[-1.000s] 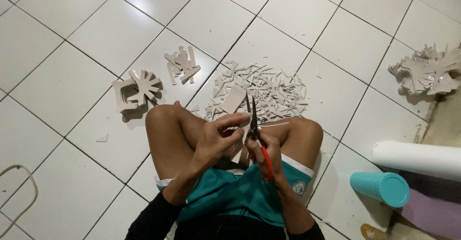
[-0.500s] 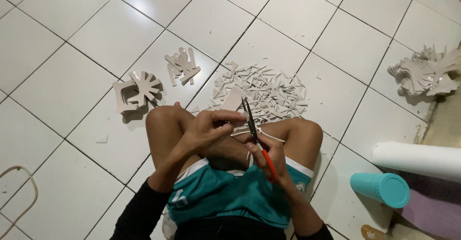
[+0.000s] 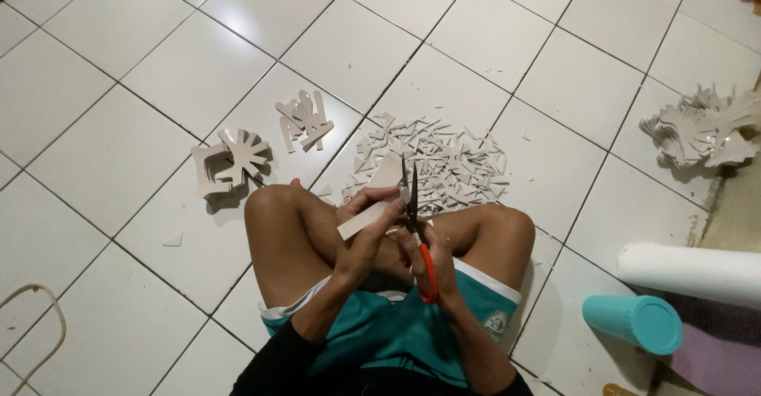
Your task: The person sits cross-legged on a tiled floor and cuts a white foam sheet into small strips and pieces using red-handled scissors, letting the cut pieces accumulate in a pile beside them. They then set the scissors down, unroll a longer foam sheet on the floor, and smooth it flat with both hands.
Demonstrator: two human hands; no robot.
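Observation:
I sit cross-legged on a white tiled floor. My left hand holds a pale cut-out sheet above my knees. My right hand grips red-handled scissors, whose dark blades point away from me and meet the sheet's edge. Just beyond my legs lies a pile of pale offcuts.
Finished cut shapes lie at the left: a fan-like piece and a smaller stack. Another heap of cut pieces sits at the far right. A white roll and a teal cylinder lie at my right. A cord loop is at the lower left.
My hands have lifted and turned the sheet, so more of it now stands up beside the scissor blades. The scissors stay upright in my right hand.

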